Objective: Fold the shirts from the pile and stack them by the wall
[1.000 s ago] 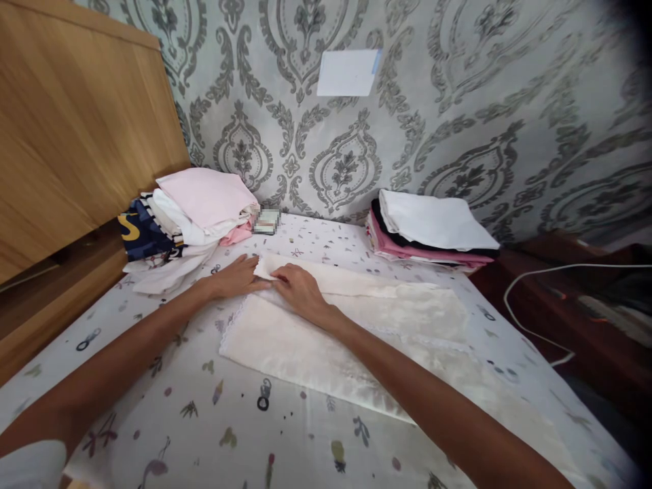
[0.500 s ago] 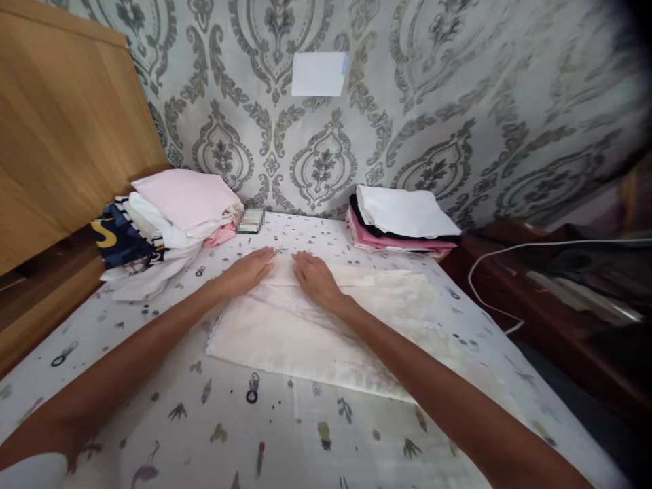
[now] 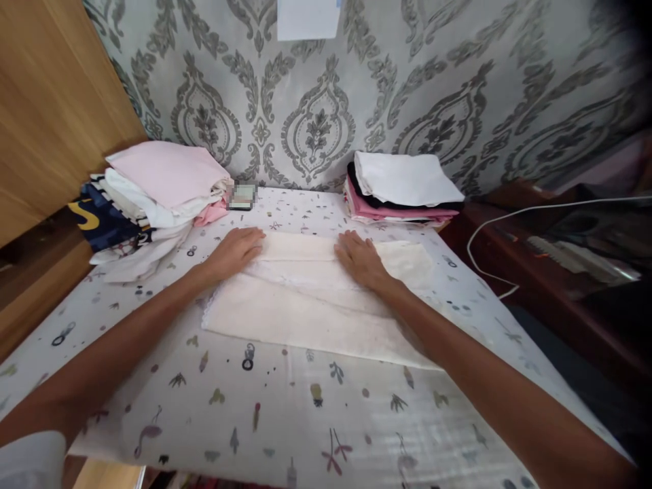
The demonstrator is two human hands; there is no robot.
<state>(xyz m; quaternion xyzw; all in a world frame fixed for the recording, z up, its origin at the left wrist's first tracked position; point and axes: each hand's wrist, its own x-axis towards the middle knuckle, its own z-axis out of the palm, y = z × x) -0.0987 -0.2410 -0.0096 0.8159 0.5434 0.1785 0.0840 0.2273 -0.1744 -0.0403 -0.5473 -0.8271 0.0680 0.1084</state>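
Observation:
A cream-white cloth garment with a lacy edge lies partly folded over on the patterned sheet. At the left end of its folded far strip, my left hand rests with the fingers stretched out. My right hand lies flat on the same strip, farther right, its fingers extended over the fabric. Neither hand grips the cloth. Part of the garment's right side is hidden under my right forearm.
Loosely heaped clothes, pink on top, sit at the left by a wooden cabinet. A folded stack stands back right. Beside the heap lies a small blurred object. A white cable crosses dark red furniture on the right.
My right hand has slid rightward along the cloth's far strip, away from my left hand. My left hand stays at the strip's left end. The camera view has tilted down.

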